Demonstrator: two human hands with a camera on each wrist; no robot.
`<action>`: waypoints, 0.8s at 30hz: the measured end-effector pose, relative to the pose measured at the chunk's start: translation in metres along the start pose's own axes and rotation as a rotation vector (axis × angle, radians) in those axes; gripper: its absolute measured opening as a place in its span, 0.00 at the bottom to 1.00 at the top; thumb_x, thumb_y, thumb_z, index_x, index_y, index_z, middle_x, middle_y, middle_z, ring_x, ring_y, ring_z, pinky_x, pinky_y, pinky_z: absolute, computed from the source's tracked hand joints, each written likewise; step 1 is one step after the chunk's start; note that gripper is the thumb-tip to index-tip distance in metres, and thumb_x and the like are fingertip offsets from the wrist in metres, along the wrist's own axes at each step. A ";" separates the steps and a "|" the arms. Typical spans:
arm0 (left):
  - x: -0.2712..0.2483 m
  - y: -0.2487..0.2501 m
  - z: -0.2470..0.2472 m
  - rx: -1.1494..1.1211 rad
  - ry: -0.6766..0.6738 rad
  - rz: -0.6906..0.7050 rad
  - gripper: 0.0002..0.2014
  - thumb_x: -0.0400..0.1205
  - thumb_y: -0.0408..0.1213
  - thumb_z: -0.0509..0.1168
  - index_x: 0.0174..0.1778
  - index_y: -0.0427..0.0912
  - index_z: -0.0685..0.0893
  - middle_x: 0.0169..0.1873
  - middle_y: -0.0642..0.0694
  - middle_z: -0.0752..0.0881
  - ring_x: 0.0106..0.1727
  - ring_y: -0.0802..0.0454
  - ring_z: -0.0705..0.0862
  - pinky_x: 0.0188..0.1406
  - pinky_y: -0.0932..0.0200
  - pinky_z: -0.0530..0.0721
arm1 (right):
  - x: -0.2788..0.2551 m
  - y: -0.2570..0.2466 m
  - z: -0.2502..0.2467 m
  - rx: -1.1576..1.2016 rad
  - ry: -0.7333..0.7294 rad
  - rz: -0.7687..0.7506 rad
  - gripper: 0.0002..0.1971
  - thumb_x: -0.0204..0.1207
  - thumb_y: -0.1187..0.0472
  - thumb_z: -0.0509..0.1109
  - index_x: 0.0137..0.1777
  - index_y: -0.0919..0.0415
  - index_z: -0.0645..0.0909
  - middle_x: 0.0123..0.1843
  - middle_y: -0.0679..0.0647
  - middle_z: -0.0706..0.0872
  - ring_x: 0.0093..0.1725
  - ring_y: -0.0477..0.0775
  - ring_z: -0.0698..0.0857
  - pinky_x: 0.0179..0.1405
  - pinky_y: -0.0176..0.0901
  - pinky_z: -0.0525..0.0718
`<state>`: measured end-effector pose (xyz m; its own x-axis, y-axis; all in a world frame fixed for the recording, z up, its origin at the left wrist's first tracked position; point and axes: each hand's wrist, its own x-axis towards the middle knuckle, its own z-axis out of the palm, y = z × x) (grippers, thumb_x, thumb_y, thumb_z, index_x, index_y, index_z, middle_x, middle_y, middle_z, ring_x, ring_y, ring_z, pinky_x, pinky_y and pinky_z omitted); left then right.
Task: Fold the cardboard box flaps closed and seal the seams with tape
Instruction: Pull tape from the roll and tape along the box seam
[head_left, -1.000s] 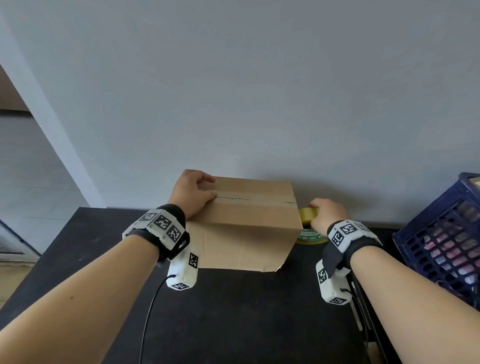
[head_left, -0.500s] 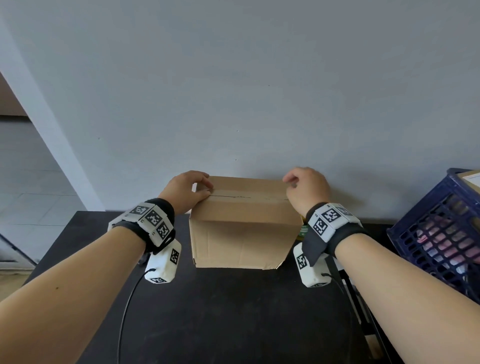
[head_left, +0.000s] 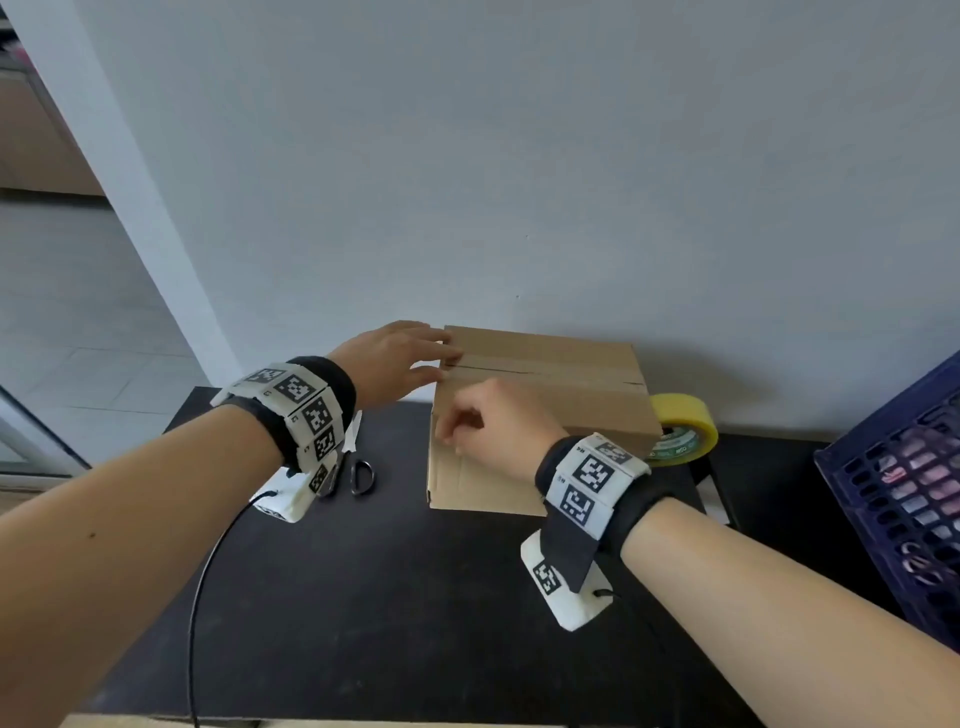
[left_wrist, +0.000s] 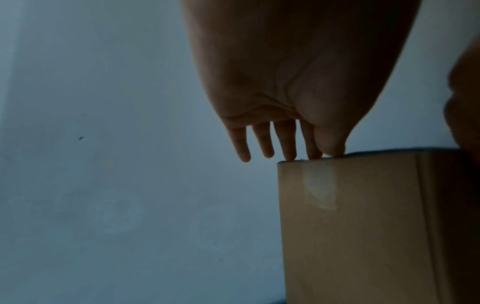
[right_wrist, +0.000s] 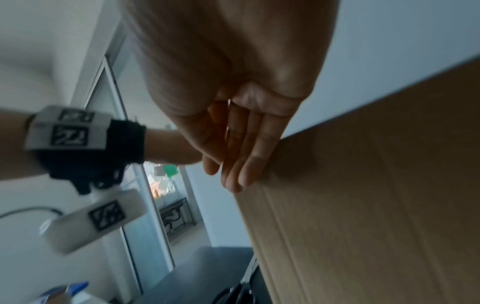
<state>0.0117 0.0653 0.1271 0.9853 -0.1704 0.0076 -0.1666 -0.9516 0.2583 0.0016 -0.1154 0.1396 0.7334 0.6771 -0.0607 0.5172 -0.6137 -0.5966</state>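
black table (head_left: 395, 597) | cardboard box (head_left: 545, 364) taped | hands on box | tape roll (head_left: 683, 428) label unreadable

Blue crate (head_left: 904, 483) cut off right.

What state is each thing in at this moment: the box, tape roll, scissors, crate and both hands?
cardboard box: flaps closed, tape strip along the top seam.
tape roll: on the table behind the box, unheld.
scissors: lying on the table, unheld.
blue crate: holding items.
left hand: open, fingertips on the box's top edge.
right hand: open, fingers against the box's near corner.

Black table (head_left: 395, 597): box (head_left: 545, 410), scissors (head_left: 356, 475), tape (head_left: 680, 428).
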 end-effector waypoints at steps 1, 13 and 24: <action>-0.001 -0.002 0.001 0.047 -0.007 0.039 0.20 0.87 0.46 0.53 0.77 0.56 0.70 0.79 0.57 0.66 0.81 0.54 0.60 0.78 0.60 0.57 | 0.002 -0.002 0.010 -0.014 -0.045 0.007 0.16 0.74 0.71 0.61 0.43 0.56 0.89 0.42 0.45 0.89 0.40 0.43 0.81 0.42 0.32 0.76; 0.003 -0.040 0.020 0.158 0.057 0.273 0.29 0.85 0.27 0.52 0.81 0.53 0.60 0.81 0.55 0.63 0.83 0.52 0.58 0.79 0.64 0.52 | 0.059 -0.012 0.120 -0.186 -0.424 0.157 0.21 0.76 0.70 0.58 0.67 0.61 0.80 0.65 0.59 0.83 0.64 0.65 0.80 0.64 0.50 0.79; 0.005 -0.048 0.029 0.057 0.103 0.277 0.31 0.83 0.23 0.53 0.81 0.53 0.62 0.81 0.53 0.64 0.82 0.50 0.61 0.79 0.51 0.62 | 0.094 0.012 0.181 -0.230 -0.594 0.097 0.31 0.77 0.69 0.54 0.81 0.53 0.61 0.82 0.58 0.60 0.79 0.61 0.64 0.73 0.56 0.71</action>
<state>0.0231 0.1026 0.0870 0.9002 -0.4014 0.1687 -0.4284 -0.8858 0.1784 -0.0027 0.0146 -0.0183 0.4465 0.6834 -0.5775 0.5911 -0.7099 -0.3831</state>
